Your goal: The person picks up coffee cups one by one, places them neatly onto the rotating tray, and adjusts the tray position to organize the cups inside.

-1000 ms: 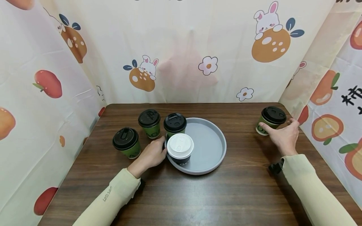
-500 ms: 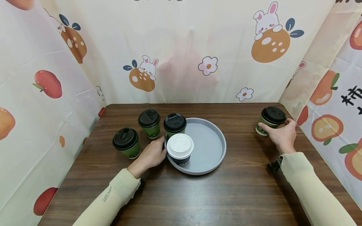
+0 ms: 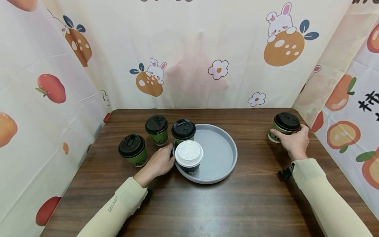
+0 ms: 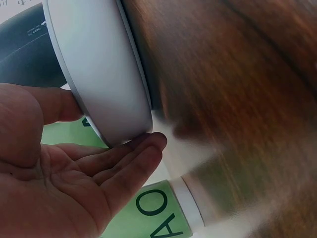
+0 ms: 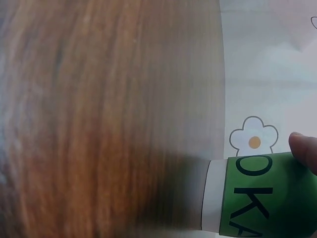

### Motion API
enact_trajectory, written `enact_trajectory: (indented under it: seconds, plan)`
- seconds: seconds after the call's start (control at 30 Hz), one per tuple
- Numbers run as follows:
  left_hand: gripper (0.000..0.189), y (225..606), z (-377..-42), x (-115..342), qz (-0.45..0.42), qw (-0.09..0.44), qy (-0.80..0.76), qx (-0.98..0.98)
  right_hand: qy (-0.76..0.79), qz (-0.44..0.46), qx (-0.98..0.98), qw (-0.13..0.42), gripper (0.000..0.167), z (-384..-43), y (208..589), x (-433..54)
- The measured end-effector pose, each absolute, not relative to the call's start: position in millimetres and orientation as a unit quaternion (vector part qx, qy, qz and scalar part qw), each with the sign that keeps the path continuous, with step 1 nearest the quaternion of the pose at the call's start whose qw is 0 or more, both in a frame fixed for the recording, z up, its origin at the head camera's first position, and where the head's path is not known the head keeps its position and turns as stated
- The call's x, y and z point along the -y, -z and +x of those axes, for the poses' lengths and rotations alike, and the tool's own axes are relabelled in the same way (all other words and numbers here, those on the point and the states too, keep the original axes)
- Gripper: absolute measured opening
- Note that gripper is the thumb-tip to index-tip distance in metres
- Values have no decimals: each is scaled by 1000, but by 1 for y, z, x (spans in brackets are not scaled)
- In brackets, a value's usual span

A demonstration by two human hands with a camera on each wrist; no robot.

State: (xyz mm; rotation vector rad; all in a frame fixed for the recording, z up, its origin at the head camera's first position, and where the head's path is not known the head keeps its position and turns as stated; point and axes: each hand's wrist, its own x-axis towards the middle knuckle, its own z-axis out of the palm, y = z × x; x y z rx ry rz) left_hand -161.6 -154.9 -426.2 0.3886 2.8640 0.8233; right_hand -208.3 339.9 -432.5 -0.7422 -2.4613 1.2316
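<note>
My left hand (image 3: 160, 161) holds the left rim of a round grey tray (image 3: 220, 153). In the left wrist view the thumb lies over the rim of the tray (image 4: 106, 64) and the fingers reach along its outer side and underside. A white-lidded dark cup (image 3: 189, 156) and a black-lidded green cup (image 3: 183, 129) stand at the tray's left side. Far right, my right hand (image 3: 296, 141) grips another green paper cup (image 3: 285, 126) with a black lid, upright at the table. The right wrist view shows that green cup (image 5: 267, 198) with a fingertip on its side.
Two more green cups with black lids, a rear one (image 3: 157, 129) and a front one (image 3: 133, 149), stand left of the tray. The brown wooden table (image 3: 213, 210) ends at printed curtains (image 3: 195, 49) behind and on both sides.
My right wrist and forearm have shifted slightly left while the hand stays at the cup. The left hand, tray and other cups have not moved.
</note>
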Motion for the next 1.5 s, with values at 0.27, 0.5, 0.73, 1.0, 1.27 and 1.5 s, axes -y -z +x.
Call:
enact_trajectory:
  seconds: [0.27, 0.5, 0.73, 1.0, 1.27, 1.5]
  plan:
    - [37, 426, -162, 154, 128, 68, -273, -951, -428, -258, 854, 143, 112, -210, 432, -341]
    - [39, 426, -162, 154, 129, 67, -271, -952, -423, -257, 857, 144, 108, -209, 433, -341]
    - [40, 426, -163, 154, 131, 64, -270, -952, -429, -263, 852, 145, 106, -206, 432, -339]
    - [37, 424, -162, 154, 125, 71, -272, -952, -423, -247, 857, 160, 103, -201, 428, -330]
    - [45, 424, -161, 155, 117, 81, -276, -950, -425, -230, 859, 170, 98, -196, 424, -320]
    - [50, 424, -160, 155, 117, 82, -281, -949, -426, -223, 859, 176, 93, -193, 420, -314]
